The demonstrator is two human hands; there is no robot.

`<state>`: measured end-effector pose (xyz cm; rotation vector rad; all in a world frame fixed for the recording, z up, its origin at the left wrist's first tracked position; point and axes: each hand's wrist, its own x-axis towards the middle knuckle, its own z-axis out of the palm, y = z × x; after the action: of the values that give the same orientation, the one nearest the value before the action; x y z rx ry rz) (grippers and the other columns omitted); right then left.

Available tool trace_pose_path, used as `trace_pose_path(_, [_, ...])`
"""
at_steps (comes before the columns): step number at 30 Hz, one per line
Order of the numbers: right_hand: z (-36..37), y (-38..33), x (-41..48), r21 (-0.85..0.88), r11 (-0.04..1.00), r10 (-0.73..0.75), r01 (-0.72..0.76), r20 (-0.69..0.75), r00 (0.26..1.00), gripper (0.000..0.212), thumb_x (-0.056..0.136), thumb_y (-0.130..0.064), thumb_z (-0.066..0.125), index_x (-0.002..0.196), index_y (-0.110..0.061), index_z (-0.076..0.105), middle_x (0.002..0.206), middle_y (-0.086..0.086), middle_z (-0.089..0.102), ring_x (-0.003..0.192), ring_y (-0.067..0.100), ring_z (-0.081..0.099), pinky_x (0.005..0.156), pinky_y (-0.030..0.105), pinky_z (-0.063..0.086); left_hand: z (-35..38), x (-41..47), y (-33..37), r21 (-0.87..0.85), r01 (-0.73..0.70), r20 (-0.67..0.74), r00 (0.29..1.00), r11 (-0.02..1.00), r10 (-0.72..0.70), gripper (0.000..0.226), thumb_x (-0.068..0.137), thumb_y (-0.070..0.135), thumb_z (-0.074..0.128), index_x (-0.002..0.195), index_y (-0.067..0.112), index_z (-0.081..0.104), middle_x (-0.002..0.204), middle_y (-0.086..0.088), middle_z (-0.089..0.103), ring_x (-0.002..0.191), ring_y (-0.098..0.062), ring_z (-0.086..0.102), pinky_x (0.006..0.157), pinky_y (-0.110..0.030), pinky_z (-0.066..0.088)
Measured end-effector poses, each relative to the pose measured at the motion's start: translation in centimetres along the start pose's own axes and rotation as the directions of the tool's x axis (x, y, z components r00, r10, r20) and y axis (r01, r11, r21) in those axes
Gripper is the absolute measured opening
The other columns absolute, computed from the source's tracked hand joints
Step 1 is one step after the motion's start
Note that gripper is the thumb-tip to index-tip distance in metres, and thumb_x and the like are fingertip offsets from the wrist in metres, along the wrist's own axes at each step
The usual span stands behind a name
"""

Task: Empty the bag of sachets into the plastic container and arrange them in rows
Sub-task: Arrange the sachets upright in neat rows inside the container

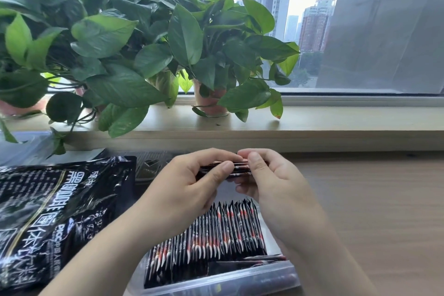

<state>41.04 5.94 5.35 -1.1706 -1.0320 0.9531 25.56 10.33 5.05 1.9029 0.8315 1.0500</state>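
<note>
black bag (60,211) beside container (240,277), plants (120,43) behind

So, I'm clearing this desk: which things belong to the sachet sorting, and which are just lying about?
Job: held sachets, pinched by left hand and right hand; sachet row in the plastic container; black bag beside it.
Lying about: potted plants on the windowsill.

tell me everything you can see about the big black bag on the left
The black bag is glossy, crinkled, foil-like plastic, printed with white characters and a thin gold line, the print running sideways to the viewer. It lies flat and slack on the wooden desk, left of the clear plastic container. Nothing grips it. Whether anything is left inside cannot be seen.
</note>
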Motion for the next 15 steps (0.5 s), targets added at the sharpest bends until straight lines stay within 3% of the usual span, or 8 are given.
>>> trace_pose_path(3, [-0.3,-0.2,0.0,0.006,1.000,0.012,-0.013,0.067,0.998,0.021,0.102,-0.024,0.053,0.097,-0.017,0.072,0.084,0.004,0.078,0.078,0.014,0.073,0.077,0.032,0.060,-0.4,0.0,0.2,-0.011,-0.025,-0.061,0.998,1.000,0.024,0.022,0.087,0.042,0.064,0.102,0.034,0.079,0.049,0.001,0.059,0.044,-0.010,0.052,0.050,-0.015,0.042])
trace_pose_path(6, [-1.2,-0.7,0.1,0.009,1.000,0.016,-0.017,0.070,0.997,0.014,0.089,-0.030,0.068,0.095,-0.019,0.076,0.089,0.006,0.079,0.081,0.016,0.075,0.086,0.035,0.061,-0.6,-0.2,0.5,-0.093,-0.013,-0.092,0.996,0.996,0.004,0.024,0.079,0.036,0.072,0.100,0.030,0.082,0.056,-0.003,0.067,0.049,-0.011,0.058,0.054,-0.017,0.048])
trace_pose_path(9, [-2.2,-1.1,0.1,0.000,1.000,0.018,-0.018,0.094,0.995,0.029,0.069,-0.038,0.077,0.090,-0.018,0.081,0.087,0.010,0.079,0.074,0.015,0.073,0.084,0.035,0.062,-0.4,-0.3,0.8,-0.161,0.004,-0.085,0.996,0.987,-0.018,0.025,0.074,0.031,0.076,0.097,0.027,0.083,0.059,-0.006,0.071,0.051,-0.010,0.063,0.055,-0.015,0.051])
trace_pose_path(15, [-2.7,-1.2,0.2,0.052,0.998,-0.033,0.028,0.100,0.994,0.041,0.053,-0.037,0.083,0.087,-0.015,0.082,0.084,0.017,0.078,0.070,0.018,0.072,0.080,0.034,0.061,-0.4,-0.3,1.6,-0.348,0.058,-0.143,0.983,0.936,-0.114,0.033,0.057,0.027,0.084,0.089,0.020,0.084,0.074,-0.014,0.078,0.063,-0.019,0.075,0.060,-0.019,0.059])
